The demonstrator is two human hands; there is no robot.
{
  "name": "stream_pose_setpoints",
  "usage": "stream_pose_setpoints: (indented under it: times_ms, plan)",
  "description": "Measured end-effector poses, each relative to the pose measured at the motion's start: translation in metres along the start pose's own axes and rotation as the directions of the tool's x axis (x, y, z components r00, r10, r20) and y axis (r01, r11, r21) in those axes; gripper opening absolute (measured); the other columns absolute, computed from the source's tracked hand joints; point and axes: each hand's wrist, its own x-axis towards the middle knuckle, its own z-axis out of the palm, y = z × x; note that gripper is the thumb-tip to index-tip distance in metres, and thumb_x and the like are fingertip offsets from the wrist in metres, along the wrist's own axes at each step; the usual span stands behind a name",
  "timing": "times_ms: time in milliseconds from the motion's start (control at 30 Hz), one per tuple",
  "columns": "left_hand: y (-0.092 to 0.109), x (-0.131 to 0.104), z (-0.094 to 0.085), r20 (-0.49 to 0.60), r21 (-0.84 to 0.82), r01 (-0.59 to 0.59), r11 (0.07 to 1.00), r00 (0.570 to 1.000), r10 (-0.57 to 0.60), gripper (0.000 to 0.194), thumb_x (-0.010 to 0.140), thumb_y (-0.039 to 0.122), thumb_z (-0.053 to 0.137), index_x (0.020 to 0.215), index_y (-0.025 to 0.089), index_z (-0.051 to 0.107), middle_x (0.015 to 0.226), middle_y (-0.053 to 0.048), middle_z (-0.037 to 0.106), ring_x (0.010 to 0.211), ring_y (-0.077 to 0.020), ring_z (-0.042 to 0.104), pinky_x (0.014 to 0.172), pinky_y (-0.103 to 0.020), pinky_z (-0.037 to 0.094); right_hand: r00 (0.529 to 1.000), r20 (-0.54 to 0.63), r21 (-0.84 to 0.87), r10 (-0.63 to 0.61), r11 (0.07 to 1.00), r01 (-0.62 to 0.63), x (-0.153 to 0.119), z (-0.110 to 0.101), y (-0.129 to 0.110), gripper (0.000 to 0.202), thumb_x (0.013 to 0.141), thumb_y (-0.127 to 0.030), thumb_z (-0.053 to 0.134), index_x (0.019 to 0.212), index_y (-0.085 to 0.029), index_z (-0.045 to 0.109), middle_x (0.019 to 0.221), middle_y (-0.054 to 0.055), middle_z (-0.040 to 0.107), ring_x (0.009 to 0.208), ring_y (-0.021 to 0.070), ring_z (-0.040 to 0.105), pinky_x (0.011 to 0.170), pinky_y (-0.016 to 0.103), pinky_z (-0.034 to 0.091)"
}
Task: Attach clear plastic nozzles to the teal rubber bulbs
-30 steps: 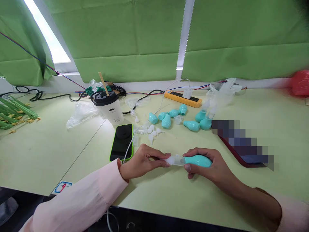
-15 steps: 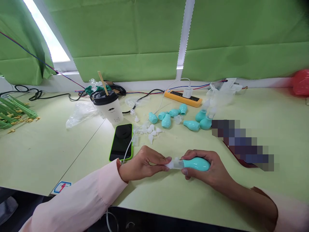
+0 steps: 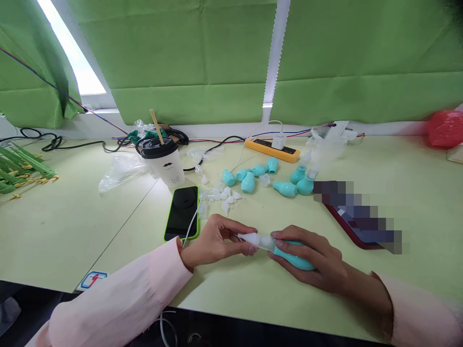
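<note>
Left hand: the left hand (image 3: pixel 213 243) is nearly closed, thumb below and fingers above, gripping at the white tip (image 3: pixel 249 238).
Right hand: the right hand (image 3: pixel 320 258) is curled palm down over the held teal bulb (image 3: pixel 301 263), fingertips near its neck.
Held assembly: above the near part of the counter (image 3: pixel 130 255), between both hands; white tip at left, clear tube (image 3: pixel 265 242) in the middle, held teal bulb at right; axis close to horizontal, bulb end slightly nearer the viewer.
Loose teal bulbs: eight loose teal bulbs (image 3: pixel 248 183) on the counter beyond the hands; the two rightmost have clear tubes fitted.
Small parts: white pieces (image 3: pixel 226 195) in a loose cluster, right of the green-edged phone (image 3: pixel 183 212).
Cable: white cable (image 3: pixel 192 222) crosses the phone.
Drink: lidded cup (image 3: pixel 168 169) with a straw, behind the phone.
Power: orange power strip (image 3: pixel 271 149) at the rear, white charger (image 3: pixel 278 141) plugged in.
Right side: red-edged object (image 3: pixel 352 231), surface obscured by pixelation.
</note>
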Motion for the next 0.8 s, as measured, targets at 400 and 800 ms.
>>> stream_pose_setpoints:
  times_ms: [400, 800]
  plan:
    - [0.003, 0.002, 0.005, 0.003, 0.145, -0.163, 0.976, 0.986, 0.164, 0.027, 0.062, 0.019, 0.064, 0.088, 0.010, 0.063, 0.075, -0.008, 0.063, 0.064, -0.0129, 0.057, 0.062, -0.024, 0.048, 0.916, 0.316, 0.154, 0.247, 0.939, -0.306, 0.011, 0.002, -0.004, 0.020, 0.078, -0.020, 0.045, 0.098, -0.018, 0.047, 0.076, 0.004, 0.056, 0.067, 0.0146, 0.053, 0.059, 0.027, 0.044]
    - [0.007, -0.003, 0.008, 0.025, 0.266, -0.269, 0.926, 0.962, 0.272, 0.022, 0.068, 0.022, 0.061, 0.087, 0.011, 0.064, 0.063, -0.005, 0.059, 0.057, -0.0105, 0.050, 0.054, -0.023, 0.040, 0.953, 0.228, 0.273, 0.198, 0.927, -0.258, 0.010, 0.007, -0.008, 0.021, 0.075, -0.015, 0.051, 0.095, -0.020, 0.046, 0.078, 0.003, 0.056, 0.072, 0.0145, 0.050, 0.063, 0.028, 0.043]
